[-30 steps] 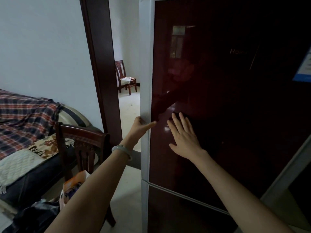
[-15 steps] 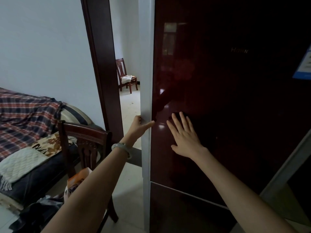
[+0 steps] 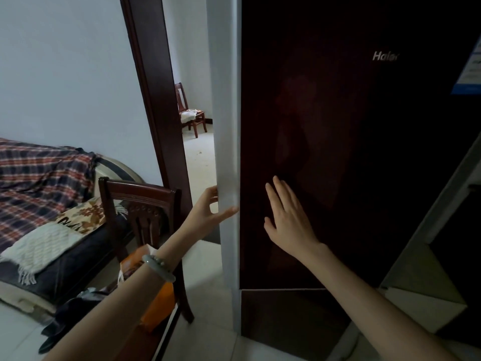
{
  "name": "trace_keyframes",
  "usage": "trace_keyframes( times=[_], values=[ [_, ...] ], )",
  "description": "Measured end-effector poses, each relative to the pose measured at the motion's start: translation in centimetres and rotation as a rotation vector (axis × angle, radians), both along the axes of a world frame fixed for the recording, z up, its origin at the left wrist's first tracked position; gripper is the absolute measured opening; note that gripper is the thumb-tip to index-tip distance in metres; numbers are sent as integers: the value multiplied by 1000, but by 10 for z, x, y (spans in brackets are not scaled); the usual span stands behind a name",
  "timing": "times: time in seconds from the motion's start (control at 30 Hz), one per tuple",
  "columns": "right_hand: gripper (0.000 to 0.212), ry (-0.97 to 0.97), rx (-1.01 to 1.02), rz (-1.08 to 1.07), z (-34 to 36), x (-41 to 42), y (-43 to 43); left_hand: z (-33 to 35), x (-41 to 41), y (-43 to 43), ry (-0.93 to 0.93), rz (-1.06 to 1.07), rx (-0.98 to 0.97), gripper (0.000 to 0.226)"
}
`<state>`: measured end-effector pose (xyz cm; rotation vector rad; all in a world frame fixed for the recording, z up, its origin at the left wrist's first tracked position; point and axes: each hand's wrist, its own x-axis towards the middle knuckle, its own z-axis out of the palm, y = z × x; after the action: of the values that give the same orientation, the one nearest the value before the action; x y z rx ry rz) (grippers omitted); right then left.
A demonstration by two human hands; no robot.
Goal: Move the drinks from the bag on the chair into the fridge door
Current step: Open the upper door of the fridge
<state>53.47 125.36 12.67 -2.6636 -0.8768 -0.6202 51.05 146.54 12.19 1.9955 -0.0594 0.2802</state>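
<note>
The dark red fridge door [image 3: 338,152] fills the right half of the view, with a white side edge [image 3: 226,126]. My left hand [image 3: 205,214] grips that edge, thumb on the front and fingers behind. On the door's front my right hand [image 3: 286,220] lies flat with its fingers spread. The orange bag [image 3: 156,308] sits on the wooden chair [image 3: 140,194] at lower left, partly hidden by my left forearm. No drinks are visible.
A bed with a plaid blanket [image 3: 39,178] stands at left behind the chair. Dark plastic [image 3: 70,311] lies beside the orange bag. A brown door frame [image 3: 156,100] opens to a room with another chair [image 3: 190,113]. The fridge body's grey edge [image 3: 442,204] shows at right.
The fridge door has swung slightly, and its white edge now shows wider. Both hands stay on the door in the same grip.
</note>
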Motion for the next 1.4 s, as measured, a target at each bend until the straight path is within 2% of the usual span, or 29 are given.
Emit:
trace_keyframes(
  times=[0.13,0.23,0.37,0.63,0.87,1.0,1.2,1.4],
  values=[
    [74,25,63,0,-9,-52,-3,-6,-44,-5,-64,-81,74,77],
    [75,6,68,-24,-14,-90,-8,-10,-72,-10,-117,-123,262,79],
    [77,-20,79,-35,-20,-135,-16,-13,-112,-20,-212,-173,415,82],
    [74,-57,-9,-116,-33,-215,-72,-27,-178,-56,-405,-248,714,98],
    [70,14,118,-204,-32,-288,-115,-27,-237,-119,-452,-361,700,107],
    [67,-87,79,-272,-28,-325,-132,-26,-262,-157,-563,-353,848,105],
    [57,-141,86,-408,-34,-368,-168,-29,-288,-227,-663,-407,940,106],
    [72,-86,28,-599,-36,-393,-225,-35,-299,-280,-801,-495,924,96]
  ],
)
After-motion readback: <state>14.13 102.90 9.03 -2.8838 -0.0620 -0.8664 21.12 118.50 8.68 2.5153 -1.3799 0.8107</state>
